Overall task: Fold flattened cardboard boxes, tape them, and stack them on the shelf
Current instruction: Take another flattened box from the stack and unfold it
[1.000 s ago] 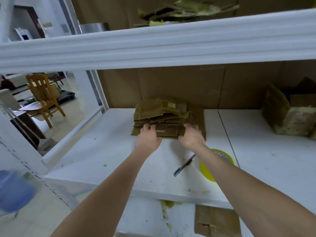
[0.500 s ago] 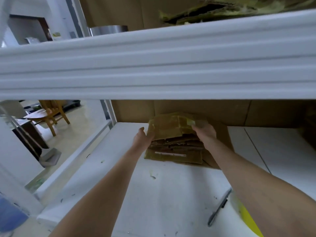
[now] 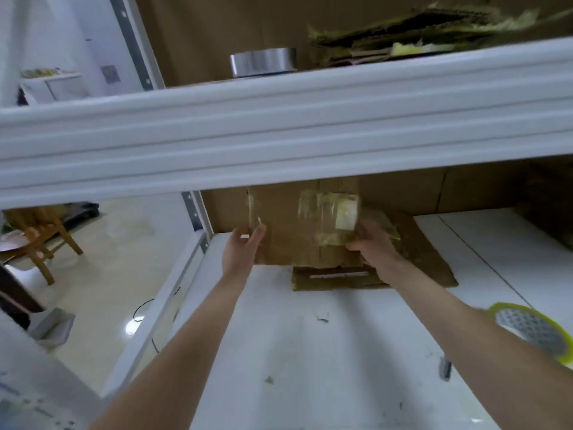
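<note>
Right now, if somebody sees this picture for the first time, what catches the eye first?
The thick white shelf beam crosses the whole view. Just under it, the left hand and right hand hold a flattened cardboard box above the stack. A silver tape roll stands just above the beam.

No text can be read: the pale label (image 3: 345, 217) on the cardboard (image 3: 288, 240) just above the right hand (image 3: 375, 245) is blurred, and so is the white strip (image 3: 339, 275) below that hand.
</note>
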